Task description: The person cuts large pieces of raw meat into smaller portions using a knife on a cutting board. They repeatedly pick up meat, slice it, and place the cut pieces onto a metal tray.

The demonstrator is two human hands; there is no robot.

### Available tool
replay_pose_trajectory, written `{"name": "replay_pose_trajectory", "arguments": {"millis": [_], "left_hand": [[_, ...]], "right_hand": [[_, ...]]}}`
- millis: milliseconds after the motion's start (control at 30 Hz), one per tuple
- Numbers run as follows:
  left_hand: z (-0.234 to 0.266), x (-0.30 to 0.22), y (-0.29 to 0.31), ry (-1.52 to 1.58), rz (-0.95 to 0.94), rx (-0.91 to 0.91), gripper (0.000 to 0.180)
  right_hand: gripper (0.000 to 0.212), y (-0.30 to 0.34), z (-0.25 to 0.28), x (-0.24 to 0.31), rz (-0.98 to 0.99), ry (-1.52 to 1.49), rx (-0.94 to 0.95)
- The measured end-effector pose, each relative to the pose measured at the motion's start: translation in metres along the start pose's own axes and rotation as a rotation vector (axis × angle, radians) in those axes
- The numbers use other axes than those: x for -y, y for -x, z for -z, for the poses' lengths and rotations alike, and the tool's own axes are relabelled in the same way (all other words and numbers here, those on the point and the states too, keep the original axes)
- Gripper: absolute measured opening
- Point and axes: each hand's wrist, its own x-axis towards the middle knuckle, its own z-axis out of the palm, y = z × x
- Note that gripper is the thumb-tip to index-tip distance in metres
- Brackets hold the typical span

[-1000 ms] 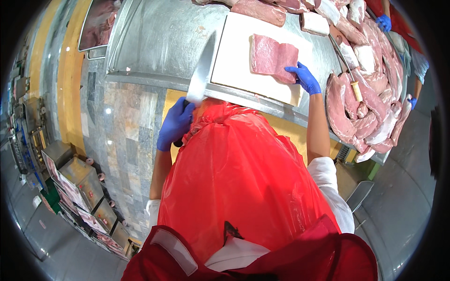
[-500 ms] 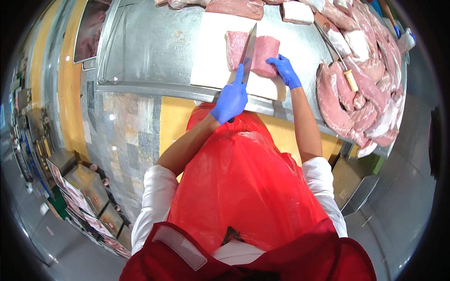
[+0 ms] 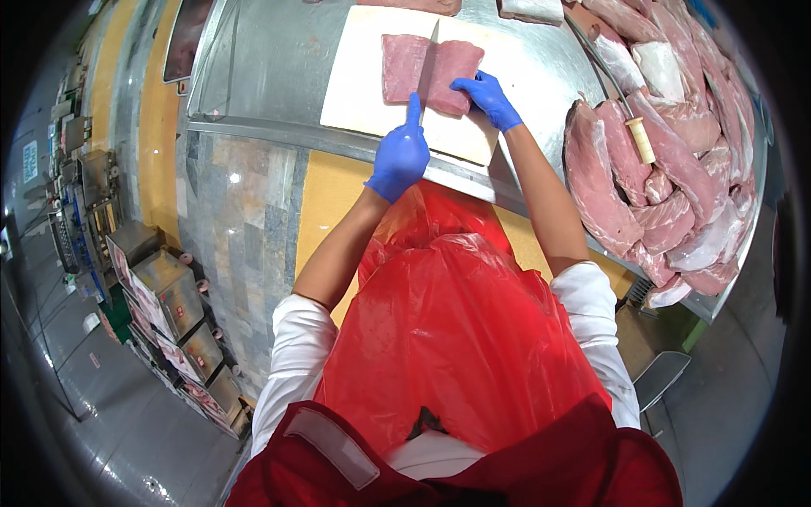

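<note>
1. Your left hand [image 3: 399, 156], blue-gloved, just above the centre of the frame: fingers closed round the knife [image 3: 429, 68], index finger stretched forward along it.
2. Blade points to the top of the frame, crossing the meat [image 3: 403, 68] near its middle; tip reaches past the meat's upper edge. How deep the edge sits, cannot tell.
3. Meat: pink slab, upper centre of the frame, flat on the white board [image 3: 359, 93], one part either side of your blade.
4. Your right hand [image 3: 490, 101], also blue-gloved: thumb and fingers at the meat's right end, touching it. Gripping or only pressing, cannot tell.
5. Board lies on the metal table [image 3: 262, 76], close to the edge on your side.
6. Right of frame: large heap [image 3: 600, 160] of long pink cuts, pale fat on some. A rod with a cream handle [image 3: 640, 139] rests against it.
7. Your red apron [image 3: 456, 329] fills the lower centre.
</note>
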Motion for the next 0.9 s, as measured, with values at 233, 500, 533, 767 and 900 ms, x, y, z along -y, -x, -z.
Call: {"name": "replay_pose_trajectory", "arguments": {"millis": [233,500,533,767,900], "left_hand": [[0.001,-0.018,-0.007,-0.226,0.216,0.188,0.072],[0.006,-0.024,0.001,-0.242,0.277,0.259,0.079],[0.005,-0.023,0.006,-0.216,0.269,0.249,0.079],[-0.015,0.006,0.056,-0.325,-0.031,0.046,0.072],[-0.002,-0.007,0.083,-0.336,0.127,0.154,0.084]], "right_hand": [[0.052,-0.001,0.001,0.001,-0.003,0.017,0.011],[0.047,0.001,0.003,0.003,0.012,-0.021,0.033],[0.047,0.001,0.003,0.004,0.022,-0.021,0.035],[0.044,-0.002,0.004,0.001,0.052,-0.013,0.013],[0.042,0.001,0.003,0.004,0.055,0.058,0.012]]}}
